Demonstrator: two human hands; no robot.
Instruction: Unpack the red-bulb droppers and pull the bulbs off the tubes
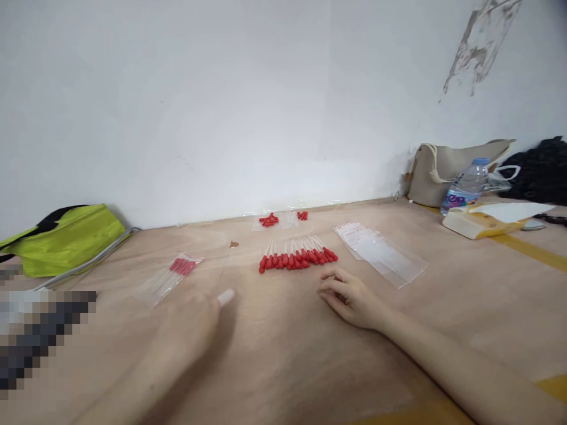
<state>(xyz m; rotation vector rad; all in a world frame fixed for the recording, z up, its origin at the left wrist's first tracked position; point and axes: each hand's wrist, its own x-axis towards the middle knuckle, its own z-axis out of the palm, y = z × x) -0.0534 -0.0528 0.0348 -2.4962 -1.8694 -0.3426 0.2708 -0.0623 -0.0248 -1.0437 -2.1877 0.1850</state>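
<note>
A row of several glass droppers with red bulbs [297,257] lies on the wooden table [274,354] in the middle. My right hand [349,298] rests on the table just below the row's right end, fingers curled loosely, nothing visible in them. My left hand [192,327] hovers blurred to the left, thumb out, between the row and a filled clear bag of droppers [170,276]. A stack of empty clear zip bags [381,252] lies to the right of the row. Loose red bulbs [269,220] sit on plastic near the wall.
A lime green bag [62,239] lies at the far left by the wall. At the right back stand a beige bag [443,168], a water bottle [465,188], a yellow-white box [487,221] and dark cloth [543,171]. A blurred patch covers the left edge.
</note>
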